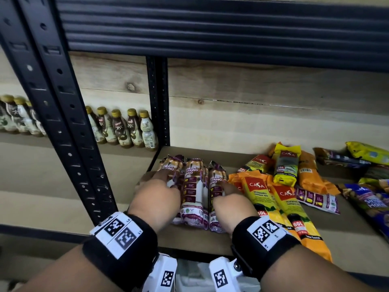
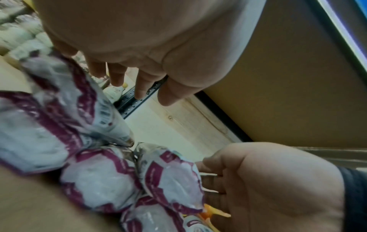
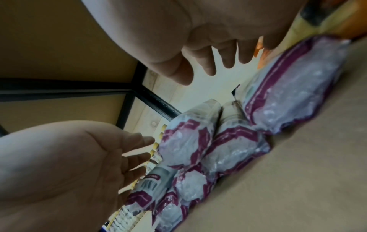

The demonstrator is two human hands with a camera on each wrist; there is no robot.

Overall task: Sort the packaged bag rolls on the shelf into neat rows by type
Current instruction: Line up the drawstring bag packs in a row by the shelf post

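Several purple-and-white drawstring bag rolls (image 1: 193, 186) lie stacked side by side, pointing back, at the left end of the shelf board (image 1: 189, 243). My left hand (image 1: 162, 180) rests with straight fingers against the left side of the stack. On the right side my right hand (image 1: 227, 190) touches the outer roll. The left wrist view shows the left hand (image 2: 129, 75) with fingers spread above the rolls (image 2: 103, 177). In the right wrist view the right hand (image 3: 214, 51) is likewise spread over the rolls (image 3: 186, 144). Neither hand holds anything.
Orange-and-yellow garbage bag packs (image 1: 280, 207) lie right of the stack, with a yellow 25L pack (image 1: 286, 165), an orange pack (image 1: 309, 171) and a flat purple pack (image 1: 317, 199) behind. Blue and yellow packs (image 1: 370, 201) crowd the far right. Bottles (image 1: 124, 129) stand left of a black post (image 1: 157, 102).
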